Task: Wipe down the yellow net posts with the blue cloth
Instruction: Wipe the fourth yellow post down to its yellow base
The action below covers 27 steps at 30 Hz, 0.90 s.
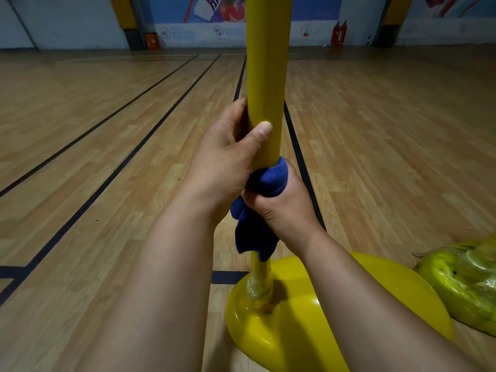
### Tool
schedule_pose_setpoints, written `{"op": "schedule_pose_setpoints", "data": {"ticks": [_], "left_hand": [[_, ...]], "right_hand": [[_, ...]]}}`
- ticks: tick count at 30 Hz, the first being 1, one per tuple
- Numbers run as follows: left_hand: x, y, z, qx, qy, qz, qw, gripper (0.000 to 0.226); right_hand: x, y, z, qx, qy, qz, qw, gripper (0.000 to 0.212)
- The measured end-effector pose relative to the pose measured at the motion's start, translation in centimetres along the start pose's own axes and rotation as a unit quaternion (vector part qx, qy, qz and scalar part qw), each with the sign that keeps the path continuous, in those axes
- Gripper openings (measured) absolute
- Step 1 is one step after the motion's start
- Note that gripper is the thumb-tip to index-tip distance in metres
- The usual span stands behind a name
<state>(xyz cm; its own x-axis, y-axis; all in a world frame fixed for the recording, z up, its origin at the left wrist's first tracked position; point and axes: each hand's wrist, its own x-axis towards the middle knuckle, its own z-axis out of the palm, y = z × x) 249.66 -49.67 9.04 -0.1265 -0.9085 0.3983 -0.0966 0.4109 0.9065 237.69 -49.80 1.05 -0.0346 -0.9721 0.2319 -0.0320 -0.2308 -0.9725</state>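
A yellow net post (267, 71) rises upright in the centre of the view from a glossy yellow dome base (281, 326) on the floor. My left hand (228, 154) grips the bare post, thumb across its front. Just below it, my right hand (281, 202) grips the blue cloth (257, 226), which is wrapped round the post; a loose end of the cloth hangs down under my fist. The stretch of post behind the cloth and my hands is hidden. Clear plastic wrap clings to the post's foot.
A second yellow base (464, 285) wrapped in clear plastic lies on the floor at the lower right. Dark court lines (128, 154) run across the wooden gym floor (389, 157). Red fire extinguishers (338, 34) stand by the far wall.
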Motion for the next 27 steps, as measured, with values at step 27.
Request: {"op": "schedule_pose_setpoints", "data": {"ticks": [27], "left_hand": [[-0.5,-2.1,-0.3,0.019,-0.060,-0.026,0.998,0.033]], "right_hand": [[-0.7,2.0,-0.5,-0.002,-0.017,0.017,1.000,0.048]]}}
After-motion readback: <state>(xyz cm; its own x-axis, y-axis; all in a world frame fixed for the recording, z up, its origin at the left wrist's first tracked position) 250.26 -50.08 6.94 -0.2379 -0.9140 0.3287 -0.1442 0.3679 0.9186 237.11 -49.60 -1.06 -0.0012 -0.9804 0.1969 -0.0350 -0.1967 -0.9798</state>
